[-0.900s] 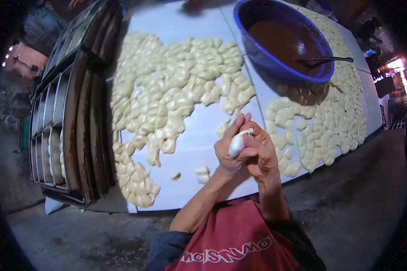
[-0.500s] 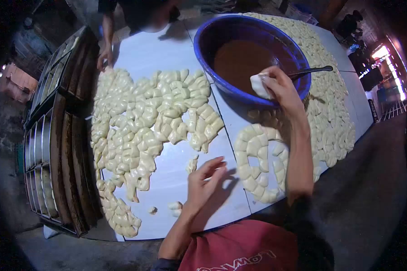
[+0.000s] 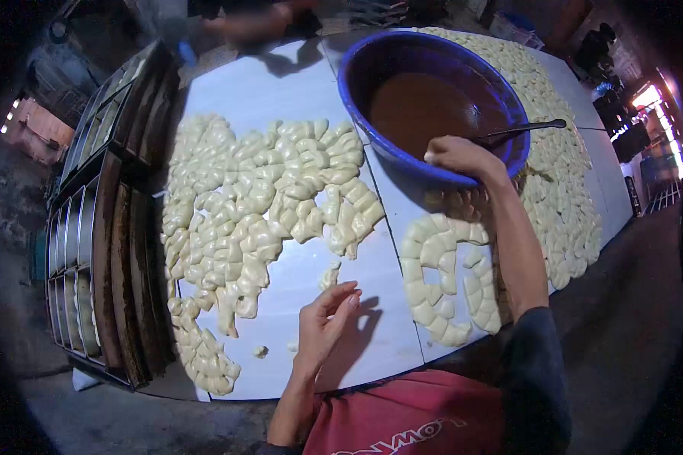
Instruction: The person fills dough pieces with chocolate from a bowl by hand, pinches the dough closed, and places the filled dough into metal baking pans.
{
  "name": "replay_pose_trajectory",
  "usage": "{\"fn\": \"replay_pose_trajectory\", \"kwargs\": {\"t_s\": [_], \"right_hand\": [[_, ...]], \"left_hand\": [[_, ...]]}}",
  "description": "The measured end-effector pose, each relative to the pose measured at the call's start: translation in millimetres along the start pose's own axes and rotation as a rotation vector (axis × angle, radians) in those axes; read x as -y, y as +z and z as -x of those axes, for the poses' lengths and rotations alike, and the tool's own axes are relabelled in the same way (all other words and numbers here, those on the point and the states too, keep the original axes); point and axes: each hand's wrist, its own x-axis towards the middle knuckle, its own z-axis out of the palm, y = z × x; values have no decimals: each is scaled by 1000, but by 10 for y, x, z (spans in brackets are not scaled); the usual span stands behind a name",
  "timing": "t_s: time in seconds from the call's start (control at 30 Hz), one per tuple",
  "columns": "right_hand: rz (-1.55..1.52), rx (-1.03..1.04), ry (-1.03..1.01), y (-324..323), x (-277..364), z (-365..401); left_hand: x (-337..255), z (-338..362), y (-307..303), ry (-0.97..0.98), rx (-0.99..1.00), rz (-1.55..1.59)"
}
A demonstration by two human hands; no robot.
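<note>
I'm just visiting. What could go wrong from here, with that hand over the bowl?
The right hand is over the blue bowl, so brown liquid might drip onto the pale pieces beside it. That hand may also knock the spoon, whose handle sticks out past the rim. Pieces lying pressed together could perhaps stick.

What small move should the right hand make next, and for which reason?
Perhaps lower the right hand slightly toward the brown mixture in the blue basin: the hand hangs over the near rim, and a pale bit shows at its front edge. Whether it already touches the mixture is hidden.
</note>
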Motion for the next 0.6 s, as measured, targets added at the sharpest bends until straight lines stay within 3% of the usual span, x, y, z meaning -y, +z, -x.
{"fn": "replay_pose_trajectory", "kwargs": {"t_s": [0.03, 0.17, 0.27, 0.3, 0.4, 0.5, 0.6], "right_hand": [[-237, 41, 110, -85, 55, 45], [-409, -190, 134, -141, 301, 314], [-1039, -391, 142, -92, 522, 483], [-1277, -339, 95, -54, 653, 572], [-1540, -360, 61, 295, 1098, 718], [-1670, -309, 9, 760, 1544, 884], [-1776, -340, 72, 1181, 1983, 963]], "left_hand": [[-40, 1, -5, 10, 9, -24], [-48, -86, 12, 58, 83, -69], [-83, -215, 124, 124, 177, -4], [-119, -263, 178, 125, 203, 29], [-318, -387, 327, 65, 236, 166], [-264, -414, 387, -48, 221, 614], [-66, -295, 168, -197, 128, 811]]}}
